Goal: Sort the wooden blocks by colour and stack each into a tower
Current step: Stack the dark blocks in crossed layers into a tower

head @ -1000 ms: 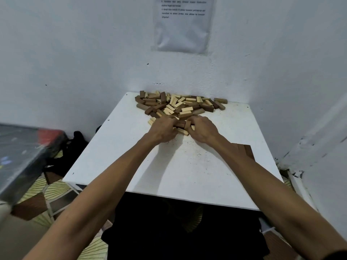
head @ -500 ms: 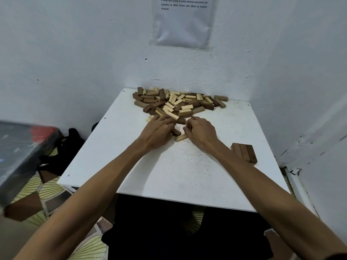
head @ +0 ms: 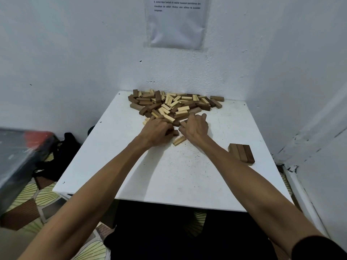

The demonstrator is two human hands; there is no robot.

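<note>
Wooden blocks heaped at both hands: left hand curls its fingers round a dark block, right hand spreads its fingers

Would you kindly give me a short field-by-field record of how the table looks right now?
Table: white, in a wall corner
Mixed pile: light and dark blocks, unsorted, far edge
Sorted so far: three dark blocks side by side, near right edge
Loose light block: flat, between the wrists
Left hand: on pile's near edge, grip unclear
Right hand: fingers spread on pile's edge
</note>
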